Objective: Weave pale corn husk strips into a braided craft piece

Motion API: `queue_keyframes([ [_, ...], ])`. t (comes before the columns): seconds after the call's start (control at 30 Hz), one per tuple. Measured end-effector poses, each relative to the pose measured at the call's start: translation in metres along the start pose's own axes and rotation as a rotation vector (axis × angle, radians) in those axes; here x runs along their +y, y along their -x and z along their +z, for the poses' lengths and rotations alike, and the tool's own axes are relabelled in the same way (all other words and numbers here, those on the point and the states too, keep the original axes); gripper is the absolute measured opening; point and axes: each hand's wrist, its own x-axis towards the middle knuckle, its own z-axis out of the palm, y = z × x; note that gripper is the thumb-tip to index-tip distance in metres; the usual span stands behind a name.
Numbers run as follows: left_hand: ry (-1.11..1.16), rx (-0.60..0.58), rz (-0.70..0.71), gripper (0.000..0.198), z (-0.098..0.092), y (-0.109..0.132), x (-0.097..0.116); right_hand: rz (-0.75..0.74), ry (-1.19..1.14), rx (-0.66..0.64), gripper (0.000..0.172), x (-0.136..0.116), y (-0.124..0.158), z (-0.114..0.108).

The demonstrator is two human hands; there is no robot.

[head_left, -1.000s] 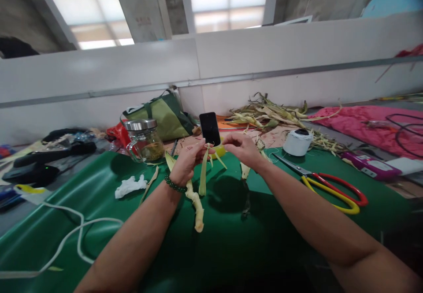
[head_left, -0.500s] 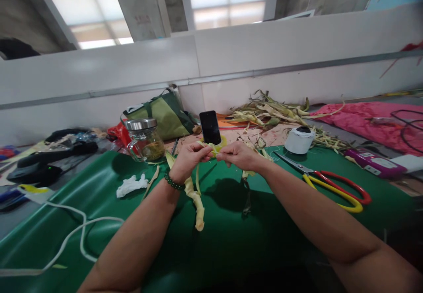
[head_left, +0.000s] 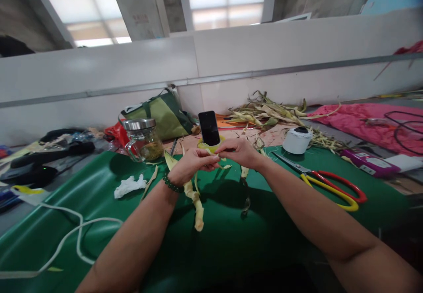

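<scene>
My left hand (head_left: pixel 194 165), with a green bead bracelet at its wrist, is closed in a pinch. Its fingertips meet those of my right hand (head_left: pixel 240 152), also pinched, above the green mat. Between them is a thin pale green plant strip (head_left: pixel 225 167), mostly hidden by the fingers, with one end hanging below. Under my left wrist lies a peeled, knobbly pale yellow stalk (head_left: pixel 198 211) with a leaf blade (head_left: pixel 170 161) behind it. A withered dark stalk piece (head_left: pixel 245 191) lies below my right hand.
Behind the hands a phone (head_left: pixel 209 127) leans upright in a yellow holder. Red-and-yellow-handled scissors (head_left: pixel 325 183) and a white thread spool (head_left: pixel 296 140) lie right. A glass jar mug (head_left: pixel 145 143), crumpled tissue (head_left: pixel 130 186) and white cable (head_left: pixel 79 231) are left. Dry stalks (head_left: pixel 267 112) pile behind.
The fingertips have drawn closer together, and my left fingers have curled and turned. More of the strip's end now hangs below the hands. The view has shifted slightly.
</scene>
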Motion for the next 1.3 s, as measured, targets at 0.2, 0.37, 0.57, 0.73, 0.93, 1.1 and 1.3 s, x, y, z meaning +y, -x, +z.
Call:
queue_keyframes([
  [0.2, -0.050, -0.047, -0.030, 0.023, -0.005, 0.001, 0.003, -0.181, 0.369, -0.030, 0.018, -0.003, 0.002, -0.006],
  [0.37, -0.055, -0.059, -0.074, 0.019, -0.010, 0.000, 0.004, -0.169, 0.568, -0.026, 0.018, -0.002, 0.002, -0.006],
  [0.57, 0.038, -0.023, -0.096, 0.022, -0.006, -0.001, 0.003, -0.077, 0.552, -0.001, 0.016, 0.003, 0.000, -0.009],
  [0.73, 0.111, 0.003, -0.101, 0.033, -0.001, 0.000, 0.002, -0.156, 0.603, 0.052, 0.018, 0.013, -0.002, -0.014],
  [0.93, -0.027, 0.000, -0.049, 0.025, -0.004, -0.001, 0.002, -0.175, 0.632, 0.123, 0.015, 0.019, -0.003, -0.021],
  [1.1, -0.067, 0.028, -0.026, 0.021, -0.003, -0.002, 0.001, -0.098, 0.458, 0.076, 0.019, 0.022, -0.002, -0.021],
  [1.3, -0.184, 0.081, 0.130, 0.017, 0.011, -0.002, -0.005, 0.094, 0.154, 0.127, 0.031, 0.001, -0.001, -0.014],
])
